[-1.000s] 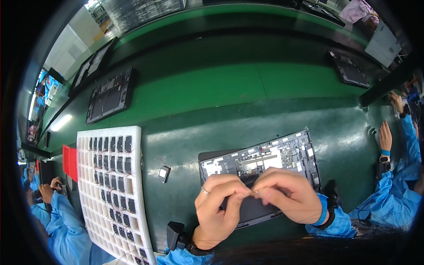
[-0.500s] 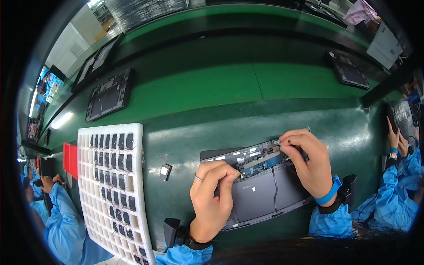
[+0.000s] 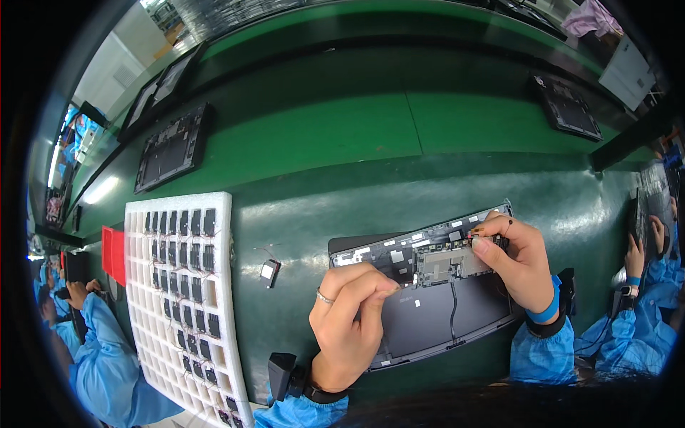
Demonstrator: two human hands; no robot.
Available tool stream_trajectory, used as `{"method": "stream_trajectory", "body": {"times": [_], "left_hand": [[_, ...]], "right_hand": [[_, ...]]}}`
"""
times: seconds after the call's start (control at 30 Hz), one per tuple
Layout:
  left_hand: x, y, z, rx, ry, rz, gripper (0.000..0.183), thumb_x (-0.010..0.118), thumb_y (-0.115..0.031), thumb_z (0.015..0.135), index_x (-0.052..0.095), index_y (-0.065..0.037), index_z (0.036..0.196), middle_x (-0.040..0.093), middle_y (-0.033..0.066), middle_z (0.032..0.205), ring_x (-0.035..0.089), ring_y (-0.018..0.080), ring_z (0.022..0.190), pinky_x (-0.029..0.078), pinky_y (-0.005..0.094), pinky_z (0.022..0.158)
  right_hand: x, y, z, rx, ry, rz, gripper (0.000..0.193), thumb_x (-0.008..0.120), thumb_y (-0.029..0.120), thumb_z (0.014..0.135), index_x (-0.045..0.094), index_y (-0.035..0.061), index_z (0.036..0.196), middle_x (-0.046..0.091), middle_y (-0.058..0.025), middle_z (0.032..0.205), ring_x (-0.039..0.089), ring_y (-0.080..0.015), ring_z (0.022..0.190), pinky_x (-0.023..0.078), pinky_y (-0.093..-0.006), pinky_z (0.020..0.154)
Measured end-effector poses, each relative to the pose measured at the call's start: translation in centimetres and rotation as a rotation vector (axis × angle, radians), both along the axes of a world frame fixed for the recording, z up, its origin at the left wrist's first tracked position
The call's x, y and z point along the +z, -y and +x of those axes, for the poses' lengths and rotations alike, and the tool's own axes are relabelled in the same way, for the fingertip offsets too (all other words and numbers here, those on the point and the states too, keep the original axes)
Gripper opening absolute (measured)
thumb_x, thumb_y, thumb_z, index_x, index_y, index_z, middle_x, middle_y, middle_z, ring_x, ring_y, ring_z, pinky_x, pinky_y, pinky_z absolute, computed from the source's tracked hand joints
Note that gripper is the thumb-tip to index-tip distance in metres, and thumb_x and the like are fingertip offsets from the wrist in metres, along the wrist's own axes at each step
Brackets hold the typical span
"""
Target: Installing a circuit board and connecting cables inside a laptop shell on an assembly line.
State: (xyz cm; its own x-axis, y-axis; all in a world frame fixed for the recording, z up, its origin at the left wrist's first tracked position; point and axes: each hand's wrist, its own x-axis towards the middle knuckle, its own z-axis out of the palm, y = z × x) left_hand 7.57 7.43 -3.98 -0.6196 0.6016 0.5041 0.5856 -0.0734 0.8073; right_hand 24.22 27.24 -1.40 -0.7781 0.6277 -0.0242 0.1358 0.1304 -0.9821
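Observation:
An opened tablet or laptop casing (image 3: 492, 305) lies in front of me, with a flat dark battery (image 3: 408, 328) filling its near part. Above its middle is a circuit board (image 3: 446, 265) with its grey side up. My right hand (image 3: 519, 251) is closed, thumb and fingers pinching the right end of that board. Just off the board's left corner, my left hand (image 3: 349, 308) is closed in a pinch; whatever lies between its fingertips is too small to make out. A dark ribbon cable (image 3: 454, 314) runs over the battery.
Left of the casing lies a small black part with wires (image 3: 269, 273). Farther left, a white foam tray (image 3: 225, 285) holds several such parts, beside a red bin (image 3: 113, 257). Other opened casings (image 3: 171, 148) (image 3: 567, 107) rest on the green bench. Co-workers in blue sit at both sides.
The circuit board has turned from showing its blue face to showing its grey face. My right hand has shifted slightly right, and the left hand's fingertips now sit slightly apart from the board.

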Motion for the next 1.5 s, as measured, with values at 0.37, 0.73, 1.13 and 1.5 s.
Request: {"method": "stream_trajectory", "body": {"times": [0.37,0.73,1.13,1.5], "left_hand": [[-0.19,-0.01,0.38,0.035,-0.118,0.001,0.024,0.086,0.008,0.078,0.079,-0.006,0.096,0.073,0.0051,0.094,0.069,0.0229,0.081,0.053,0.0335,0.069],[-0.18,-0.09,0.47,0.015,-0.14,-0.016,0.028,0.089,0.005,0.074,0.082,-0.009,0.097,0.074,0.0022,0.093,0.068,0.0207,0.079,0.05,0.0327,0.069],[-0.23,0.0,0.42,0.04,-0.149,-0.028,0.032,0.089,0.007,0.071,0.082,-0.009,0.097,0.075,0.0018,0.093,0.068,0.0201,0.079,0.049,0.0323,0.07],[-0.32,0.04,0.4,0.036,-0.153,-0.03,0.032,0.088,0.007,0.071,0.082,-0.008,0.098,0.075,0.0016,0.092,0.068,0.0203,0.079,0.049,0.0325,0.07]], "right_hand": [[0.52,0.29,-0.07,-0.037,0.056,-0.226,0.015,0.073,0.012,0.107,0.076,-0.0029,0.105,0.07,0.0011,0.095,0.058,-0.0054,0.087,0.046,-0.0243,0.074],[0.56,0.25,0.11,-0.034,0.06,-0.22,0.018,0.074,0.015,0.107,0.076,-0.0022,0.103,0.068,0.0023,0.088,0.057,-0.0047,0.079,0.044,-0.0244,0.069],[0.37,0.34,0.02,-0.033,0.047,-0.214,0.017,0.074,0.014,0.107,0.077,-0.0027,0.105,0.07,0.0026,0.091,0.058,-0.004,0.082,0.046,-0.0233,0.07],[0.44,0.52,0.03,-0.037,0.052,-0.213,0.017,0.074,0.014,0.108,0.077,-0.0025,0.105,0.069,0.0027,0.089,0.057,-0.0042,0.078,0.045,-0.024,0.068]]}}
